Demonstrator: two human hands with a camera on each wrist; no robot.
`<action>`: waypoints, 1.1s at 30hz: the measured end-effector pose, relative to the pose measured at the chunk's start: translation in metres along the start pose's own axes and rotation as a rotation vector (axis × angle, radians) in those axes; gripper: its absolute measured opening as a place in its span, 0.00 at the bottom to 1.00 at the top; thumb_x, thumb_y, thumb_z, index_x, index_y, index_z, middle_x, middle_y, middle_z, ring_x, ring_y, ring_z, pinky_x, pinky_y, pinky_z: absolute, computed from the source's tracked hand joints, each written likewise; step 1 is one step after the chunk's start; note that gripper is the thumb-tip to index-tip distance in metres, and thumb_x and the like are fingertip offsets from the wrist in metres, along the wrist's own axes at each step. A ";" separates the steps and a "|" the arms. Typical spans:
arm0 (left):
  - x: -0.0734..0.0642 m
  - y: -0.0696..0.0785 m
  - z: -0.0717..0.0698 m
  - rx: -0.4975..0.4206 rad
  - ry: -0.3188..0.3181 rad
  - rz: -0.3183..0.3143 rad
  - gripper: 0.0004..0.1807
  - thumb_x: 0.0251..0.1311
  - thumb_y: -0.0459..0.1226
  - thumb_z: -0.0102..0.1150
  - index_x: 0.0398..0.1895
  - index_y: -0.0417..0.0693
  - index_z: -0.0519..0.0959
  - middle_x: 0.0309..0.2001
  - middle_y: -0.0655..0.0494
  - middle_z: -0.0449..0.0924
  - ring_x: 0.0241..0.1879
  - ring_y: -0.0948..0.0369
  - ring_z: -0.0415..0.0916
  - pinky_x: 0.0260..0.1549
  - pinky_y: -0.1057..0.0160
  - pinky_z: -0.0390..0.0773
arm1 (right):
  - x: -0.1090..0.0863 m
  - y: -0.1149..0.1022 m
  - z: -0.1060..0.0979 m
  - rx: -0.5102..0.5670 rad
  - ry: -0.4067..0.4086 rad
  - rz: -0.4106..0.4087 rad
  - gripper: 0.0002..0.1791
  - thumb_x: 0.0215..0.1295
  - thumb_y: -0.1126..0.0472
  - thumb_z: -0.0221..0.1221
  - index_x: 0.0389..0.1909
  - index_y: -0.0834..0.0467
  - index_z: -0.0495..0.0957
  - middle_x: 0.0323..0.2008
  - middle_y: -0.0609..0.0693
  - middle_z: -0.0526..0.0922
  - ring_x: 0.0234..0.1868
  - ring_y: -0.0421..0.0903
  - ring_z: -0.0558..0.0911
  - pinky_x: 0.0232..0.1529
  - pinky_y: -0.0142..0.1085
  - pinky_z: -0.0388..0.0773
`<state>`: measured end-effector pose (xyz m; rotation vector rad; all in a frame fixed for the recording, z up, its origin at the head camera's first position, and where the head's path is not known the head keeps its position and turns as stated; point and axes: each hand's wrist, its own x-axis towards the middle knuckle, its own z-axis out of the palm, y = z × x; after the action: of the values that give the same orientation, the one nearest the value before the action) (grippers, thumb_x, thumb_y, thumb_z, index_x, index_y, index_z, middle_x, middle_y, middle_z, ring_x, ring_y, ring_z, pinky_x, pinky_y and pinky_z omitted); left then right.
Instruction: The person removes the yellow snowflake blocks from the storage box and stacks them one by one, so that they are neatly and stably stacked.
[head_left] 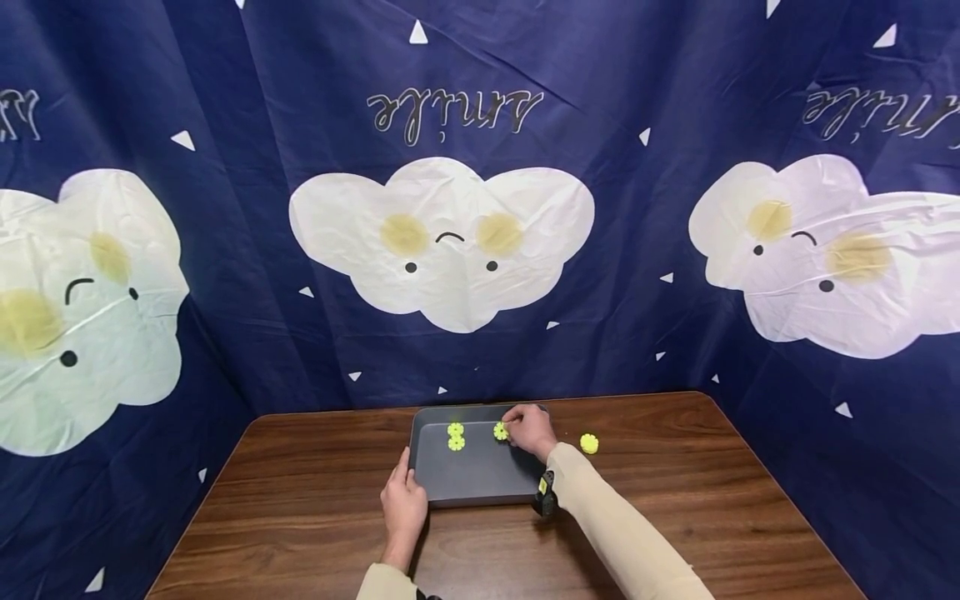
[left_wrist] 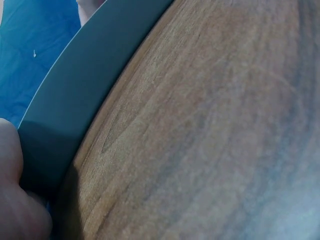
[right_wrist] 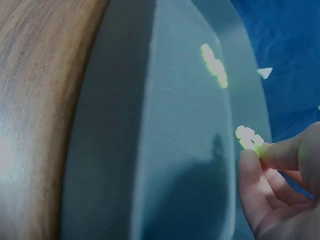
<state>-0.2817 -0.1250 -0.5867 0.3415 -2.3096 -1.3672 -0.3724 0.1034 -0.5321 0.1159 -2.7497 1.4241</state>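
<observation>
A dark grey rectangular tray (head_left: 480, 479) stands on the wooden table. My left hand (head_left: 405, 502) holds the tray at its near left corner, with fingers along the left wall; part of that hand shows beside the wall in the left wrist view. Between right thumb and index finger, my right hand (head_left: 531, 430) pinches a yellow-green notched, flower-shaped plastic disc (right_wrist: 249, 138) above the tray's far right part. Two similar joined discs (head_left: 456, 437) are inside the tray, toward its far left.
Right of the tray, more yellow-green notched discs (head_left: 588, 443) sit in a small pile on the table (head_left: 675, 483). Behind the table hangs a dark blue curtain (head_left: 630, 350) with white cloud faces. A black band (head_left: 545, 493) is on the right wrist.
</observation>
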 end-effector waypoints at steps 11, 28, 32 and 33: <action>-0.001 0.000 0.001 -0.004 0.000 -0.001 0.26 0.69 0.23 0.44 0.70 0.35 0.71 0.63 0.30 0.75 0.63 0.36 0.74 0.63 0.38 0.73 | 0.001 -0.007 -0.046 0.158 0.051 -0.002 0.04 0.62 0.73 0.64 0.37 0.67 0.85 0.29 0.58 0.87 0.27 0.53 0.88 0.29 0.40 0.87; 0.000 -0.004 0.000 0.006 0.021 0.036 0.25 0.68 0.22 0.46 0.68 0.34 0.72 0.60 0.29 0.77 0.61 0.35 0.75 0.61 0.38 0.74 | -0.007 0.043 -0.133 0.041 0.099 0.158 0.07 0.63 0.69 0.62 0.39 0.66 0.86 0.28 0.56 0.85 0.25 0.45 0.83 0.31 0.37 0.85; 0.000 -0.003 0.000 0.004 0.014 0.026 0.25 0.69 0.22 0.46 0.69 0.34 0.72 0.62 0.30 0.76 0.62 0.35 0.74 0.62 0.38 0.73 | -0.012 0.058 -0.132 -0.011 0.066 0.191 0.07 0.61 0.71 0.60 0.36 0.66 0.86 0.28 0.54 0.85 0.24 0.41 0.80 0.27 0.32 0.81; 0.000 -0.002 0.000 0.004 0.013 0.026 0.25 0.69 0.22 0.46 0.69 0.34 0.72 0.62 0.30 0.76 0.62 0.35 0.74 0.62 0.38 0.73 | -0.013 0.061 -0.132 -0.025 0.062 0.197 0.07 0.60 0.71 0.60 0.36 0.66 0.86 0.28 0.53 0.85 0.24 0.41 0.79 0.25 0.31 0.79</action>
<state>-0.2818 -0.1258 -0.5888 0.3196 -2.2979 -1.3445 -0.3639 0.2466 -0.5067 -0.2020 -2.7924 1.4073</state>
